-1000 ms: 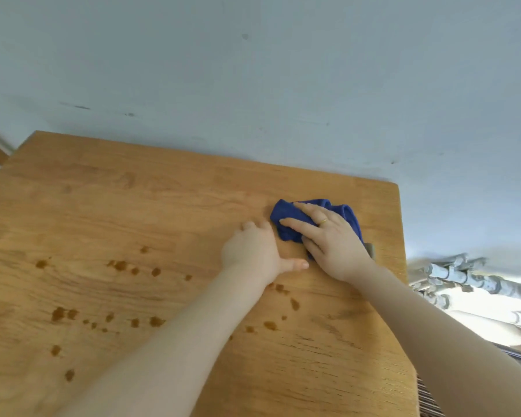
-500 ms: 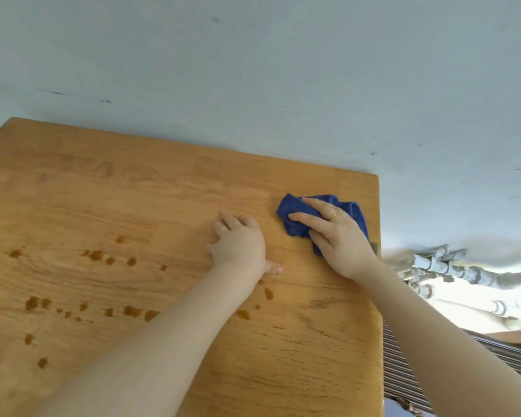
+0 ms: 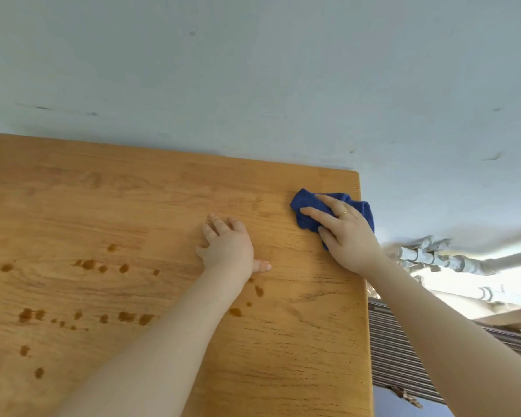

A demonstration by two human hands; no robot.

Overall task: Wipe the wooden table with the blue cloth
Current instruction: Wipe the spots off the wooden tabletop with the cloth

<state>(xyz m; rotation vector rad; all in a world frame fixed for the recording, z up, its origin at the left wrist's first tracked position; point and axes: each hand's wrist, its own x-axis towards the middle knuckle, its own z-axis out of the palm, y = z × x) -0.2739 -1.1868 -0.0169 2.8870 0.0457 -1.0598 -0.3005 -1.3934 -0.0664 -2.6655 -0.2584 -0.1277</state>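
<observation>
The wooden table (image 3: 133, 206) fills the lower left, its top marked by several brown spots (image 3: 88, 264) on the left and under my left forearm. A crumpled blue cloth (image 3: 306, 203) lies near the table's far right corner, partly over the right edge. My right hand (image 3: 346, 233) presses flat on the cloth, fingers spread over it, a ring on one finger. My left hand (image 3: 227, 245) rests palm down on the bare wood to the left of the cloth, fingers apart, holding nothing.
A pale blue wall (image 3: 253, 85) rises right behind the table's far edge. Beyond the right edge are grey pipes with fittings (image 3: 433, 257) and a striped ribbed surface (image 3: 403, 356) lower down.
My right hand has slid the cloth to the right, out to the table's right edge. My left hand has opened its fingers and stayed on the wood, so the gap between hands has widened.
</observation>
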